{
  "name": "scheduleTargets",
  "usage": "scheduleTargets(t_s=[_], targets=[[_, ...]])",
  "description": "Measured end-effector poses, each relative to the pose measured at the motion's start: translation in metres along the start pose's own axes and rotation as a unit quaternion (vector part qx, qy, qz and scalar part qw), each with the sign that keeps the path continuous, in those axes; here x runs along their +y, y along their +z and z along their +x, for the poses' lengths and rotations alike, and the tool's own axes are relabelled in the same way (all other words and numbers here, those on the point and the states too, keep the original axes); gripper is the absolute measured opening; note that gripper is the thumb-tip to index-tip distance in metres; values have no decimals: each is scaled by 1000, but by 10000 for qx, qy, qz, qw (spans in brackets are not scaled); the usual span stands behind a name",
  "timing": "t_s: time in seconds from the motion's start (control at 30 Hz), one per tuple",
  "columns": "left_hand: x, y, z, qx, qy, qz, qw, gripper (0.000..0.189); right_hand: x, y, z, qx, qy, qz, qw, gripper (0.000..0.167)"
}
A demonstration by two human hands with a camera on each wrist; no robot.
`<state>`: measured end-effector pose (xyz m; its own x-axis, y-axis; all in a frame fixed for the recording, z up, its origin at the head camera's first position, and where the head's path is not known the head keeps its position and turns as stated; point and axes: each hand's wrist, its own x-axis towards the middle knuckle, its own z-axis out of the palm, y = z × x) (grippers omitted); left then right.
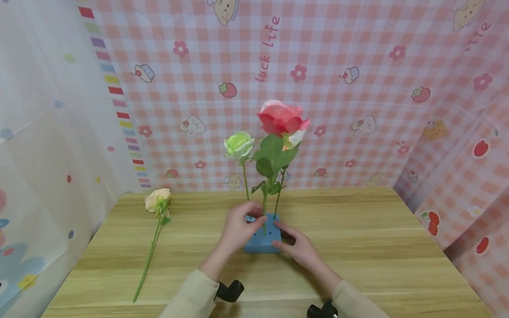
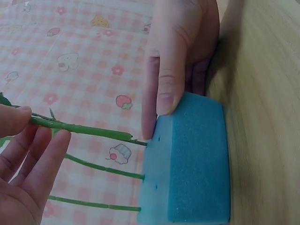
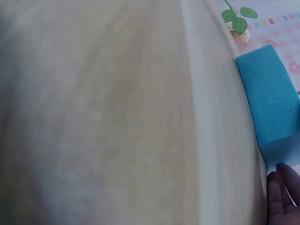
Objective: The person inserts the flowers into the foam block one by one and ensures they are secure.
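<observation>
My left hand (image 1: 238, 226) pinches the green stem (image 2: 89, 130) of a pink-red rose (image 1: 281, 117) with broad green leaves. In the left wrist view its cut lower end points at the holed top of a blue foam block (image 2: 200, 164) and stands a little off it. My right hand (image 1: 297, 248) grips the right end of that block, the thumb on its near side and a finger at the top. Several thin stems stand in the block; one bears a pale green rose (image 1: 239, 145). A white bloom (image 1: 295, 138) is partly hidden behind the leaves.
A peach rose (image 1: 157, 201) with a long stem lies on the wooden table (image 1: 358, 247) at the left. Behind the table hangs a pink checked cloth (image 1: 342, 48). Small black devices (image 1: 229, 290) are worn on both wrists.
</observation>
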<state>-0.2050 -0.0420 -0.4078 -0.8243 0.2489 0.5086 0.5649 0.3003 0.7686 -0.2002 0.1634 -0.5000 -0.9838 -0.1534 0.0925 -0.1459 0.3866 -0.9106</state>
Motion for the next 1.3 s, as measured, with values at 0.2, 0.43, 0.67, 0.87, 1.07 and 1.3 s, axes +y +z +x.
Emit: scheduleTargets(t_s=[0.2, 0.43, 0.67, 0.87, 1.07, 1.3], targets=[[-2, 8, 6, -98, 140, 170, 9997, 19, 2, 0, 0, -15, -53, 3, 10000, 54], [-4, 14, 8, -159, 124, 179, 9996, 19, 2, 0, 1, -12, -104, -21, 9999, 53], [-12, 19, 9, -64, 204, 191, 9996, 19, 2, 0, 1, 8, -145, 17, 9999, 54], [-17, 22, 8, -52, 224, 280, 9993, 17, 1, 0, 1, 33, -134, 13, 9999, 54], [-20, 24, 8, -31, 251, 257, 9994, 16, 2, 0, 0, 33, -143, 8, 9999, 54], [-26, 29, 5, -84, 403, 556, 9976, 16, 1, 0, -1, 29, -83, -41, 10000, 54]])
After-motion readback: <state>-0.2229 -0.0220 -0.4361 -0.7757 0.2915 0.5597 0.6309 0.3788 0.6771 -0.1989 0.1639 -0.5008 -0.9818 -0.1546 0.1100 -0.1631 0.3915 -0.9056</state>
